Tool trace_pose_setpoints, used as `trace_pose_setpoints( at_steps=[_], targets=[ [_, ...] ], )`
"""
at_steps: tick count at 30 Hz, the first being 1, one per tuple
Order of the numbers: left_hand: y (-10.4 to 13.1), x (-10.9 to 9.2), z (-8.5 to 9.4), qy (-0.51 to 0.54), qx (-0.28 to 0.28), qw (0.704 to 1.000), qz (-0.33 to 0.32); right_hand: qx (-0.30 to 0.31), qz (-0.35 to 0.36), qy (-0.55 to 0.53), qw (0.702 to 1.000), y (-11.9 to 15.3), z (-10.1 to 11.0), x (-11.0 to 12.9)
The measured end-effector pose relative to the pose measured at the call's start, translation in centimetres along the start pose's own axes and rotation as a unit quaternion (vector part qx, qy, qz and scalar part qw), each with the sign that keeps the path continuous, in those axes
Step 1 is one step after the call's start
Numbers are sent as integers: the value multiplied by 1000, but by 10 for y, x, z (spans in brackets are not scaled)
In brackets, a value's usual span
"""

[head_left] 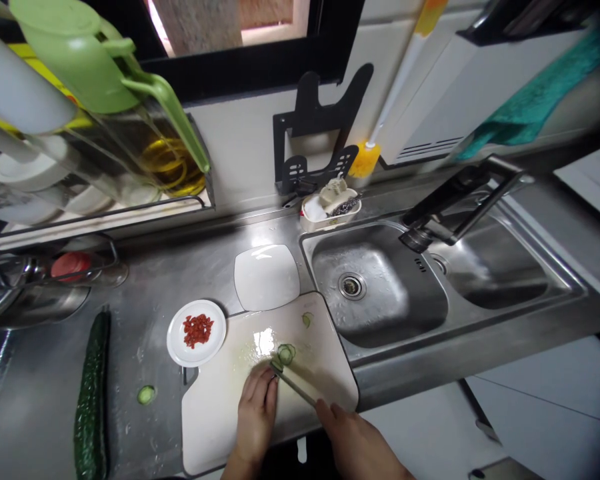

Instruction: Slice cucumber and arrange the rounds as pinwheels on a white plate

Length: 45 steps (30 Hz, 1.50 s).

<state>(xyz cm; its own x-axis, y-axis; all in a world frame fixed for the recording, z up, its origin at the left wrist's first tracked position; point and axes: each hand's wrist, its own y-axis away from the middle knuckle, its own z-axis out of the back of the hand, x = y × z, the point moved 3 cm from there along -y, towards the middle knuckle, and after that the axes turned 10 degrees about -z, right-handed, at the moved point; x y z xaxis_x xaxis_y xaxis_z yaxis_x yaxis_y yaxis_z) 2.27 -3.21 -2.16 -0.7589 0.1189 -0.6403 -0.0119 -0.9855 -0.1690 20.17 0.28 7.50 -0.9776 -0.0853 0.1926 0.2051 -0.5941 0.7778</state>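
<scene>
My right hand (pixel 353 437) grips the handle of a knife (pixel 296 389), its blade slanting up and left over a white cutting board (pixel 210 417). My left hand (pixel 256 407) has its fingers curled together at the blade's tip, on a cucumber piece that they mostly cover. A cut cucumber bit (pixel 277 366) shows at the blade. Just beyond it lie a few overlapping cucumber slices (pixel 286 353). A single slice (pixel 307 320) rests near the board's far right corner.
A whole cucumber (pixel 91 400) and a loose cucumber round (pixel 146 395) lie left of the board. A white plate (pixel 174 343) of chopped red pieces overlaps its corner. Behind sits a square white dish (pixel 266 277). To the right is a double sink (pixel 385 293) with a faucet (pixel 445 207).
</scene>
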Motion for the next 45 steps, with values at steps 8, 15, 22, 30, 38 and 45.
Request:
trace_pose_setpoints(
  at_steps=[8, 15, 22, 30, 38, 45],
  targets=[
    [-3, -3, 2, -1, -9, 1000, -2, 2, -3, 20, 1000, 0, 3, 3],
    [-2, -2, 0, -8, -6, 1000, -10, 1, -1, 22, 1000, -1, 8, 6],
    [-1, -1, 0, -9, -9, 1000, -8, -35, 15, 14, 999, -3, 4, 7],
    [0, 0, -1, 1, -14, 1000, -5, -7, 4, 49, 999, -10, 6, 13],
    [0, 2, -2, -7, -13, 1000, -9, -6, 14, 50, 999, -20, 0, 17],
    [-2, -1, -1, -4, -16, 1000, -16, -14, 16, 53, 998, -32, -6, 20]
  ],
)
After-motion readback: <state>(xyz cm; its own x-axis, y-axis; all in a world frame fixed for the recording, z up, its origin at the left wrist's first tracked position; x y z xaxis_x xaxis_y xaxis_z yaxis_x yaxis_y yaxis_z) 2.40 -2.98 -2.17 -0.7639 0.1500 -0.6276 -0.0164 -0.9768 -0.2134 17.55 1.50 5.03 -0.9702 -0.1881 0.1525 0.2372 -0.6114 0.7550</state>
